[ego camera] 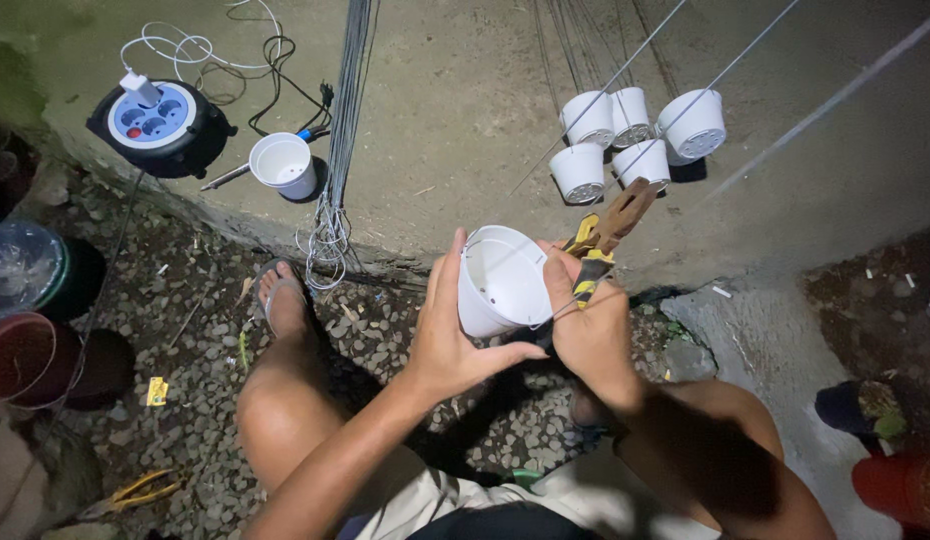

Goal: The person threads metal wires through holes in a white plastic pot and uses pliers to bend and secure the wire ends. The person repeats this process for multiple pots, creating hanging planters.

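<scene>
Both hands are clamped on a small white plastic pot (502, 282), tilted, its hollow inside showing. The left hand (452, 335) cups its side; the right hand (590, 325) also grips yellow-handled pliers (607, 235) with thin wire against the rim.

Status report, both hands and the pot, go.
Left hand cupping white plastic pot. Right hand gripping pliers and thin wire at the pot's rim. Nothing blocking; five white pots sit apart on the concrete.

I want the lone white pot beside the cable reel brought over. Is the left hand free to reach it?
Probably not as things stand: the left hand is cupped around a white pot, and the lone pot sits up on the concrete ledge, beyond the foot.
</scene>
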